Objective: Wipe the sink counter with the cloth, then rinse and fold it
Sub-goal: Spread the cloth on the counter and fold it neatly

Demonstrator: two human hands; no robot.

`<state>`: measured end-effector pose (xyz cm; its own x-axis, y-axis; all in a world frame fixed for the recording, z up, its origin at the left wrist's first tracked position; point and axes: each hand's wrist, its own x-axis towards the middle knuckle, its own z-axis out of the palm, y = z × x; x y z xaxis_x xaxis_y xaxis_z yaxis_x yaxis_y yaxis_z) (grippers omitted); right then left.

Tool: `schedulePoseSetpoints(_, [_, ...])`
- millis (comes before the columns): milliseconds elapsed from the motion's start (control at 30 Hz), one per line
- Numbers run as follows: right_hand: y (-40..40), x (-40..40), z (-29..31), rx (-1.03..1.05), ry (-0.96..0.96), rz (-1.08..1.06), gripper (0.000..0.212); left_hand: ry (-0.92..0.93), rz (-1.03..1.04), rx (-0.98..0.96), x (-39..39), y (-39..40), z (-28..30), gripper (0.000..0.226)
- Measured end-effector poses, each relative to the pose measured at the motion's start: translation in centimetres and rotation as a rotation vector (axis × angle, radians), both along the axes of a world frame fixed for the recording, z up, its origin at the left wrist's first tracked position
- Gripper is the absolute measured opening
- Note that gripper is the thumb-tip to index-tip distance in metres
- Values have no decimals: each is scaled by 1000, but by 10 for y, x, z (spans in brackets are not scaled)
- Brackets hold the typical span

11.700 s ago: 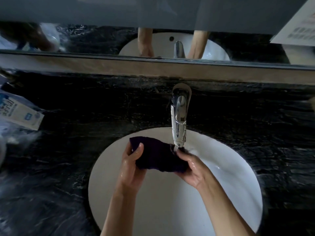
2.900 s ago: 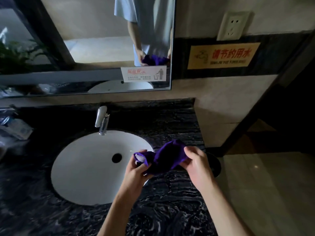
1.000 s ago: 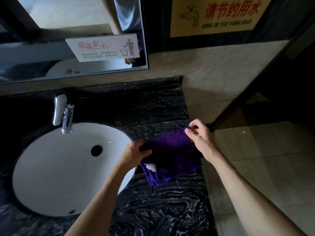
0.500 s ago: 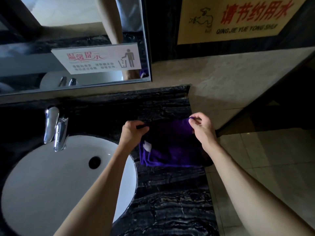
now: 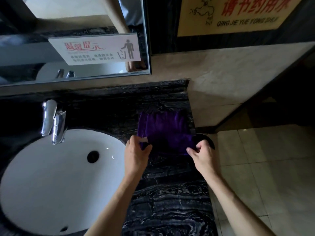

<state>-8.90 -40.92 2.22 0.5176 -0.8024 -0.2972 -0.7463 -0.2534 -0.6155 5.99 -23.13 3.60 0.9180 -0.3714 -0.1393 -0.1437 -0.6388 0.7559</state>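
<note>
The surface [image 5: 170, 210] is black marble with pale veining, holding a white oval sink [image 5: 51, 184] with a dark drain hole and a chrome faucet [image 5: 54, 123] at its far rim. A mirror [image 5: 73, 31] carries a white notice; a yellow sign [image 5: 230, 14] hangs on the wall to its right. Tiled floor [image 5: 264, 167] lies past the surface's right edge.

The purple cloth [image 5: 167, 130] lies folded flat on the surface, right of the sink, near the right edge. The left hand [image 5: 136, 154] pinches its near left corner beside a white tag; the right hand [image 5: 202, 154] pinches its near right corner.

Half a second ago both hands held the cloth's far corners; they now grip the near edge, and the cloth sits farther back.
</note>
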Motion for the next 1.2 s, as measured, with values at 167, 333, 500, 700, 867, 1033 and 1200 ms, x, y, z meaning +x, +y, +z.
schedulePoseSetpoints(167, [7,11,10,77,88,-92,22,141,240,-30,-17,-14,6,43])
schedulePoseSetpoints(333, [15,3,13,124,38,-154,31,213,303,56,-23,-12,7,40])
schedulePoseSetpoints(500, [31,-13,24,541,-321,-400,28,241,305,83,-24,-12,18,18])
schedulePoseSetpoints(700, [51,-59,50,691,-408,-375,24,603,375,-154,-51,42,28,12])
schedulePoseSetpoints(867, [87,-125,45,661,-159,-151,19,803,325,-89,-106,107,22,11])
schedulePoseSetpoints(1033, [105,-153,28,532,12,-57,16,706,224,-14,-134,127,13,11])
schedulePoseSetpoints(1200, [111,-171,21,366,220,108,25,547,32,234,-152,141,15,18])
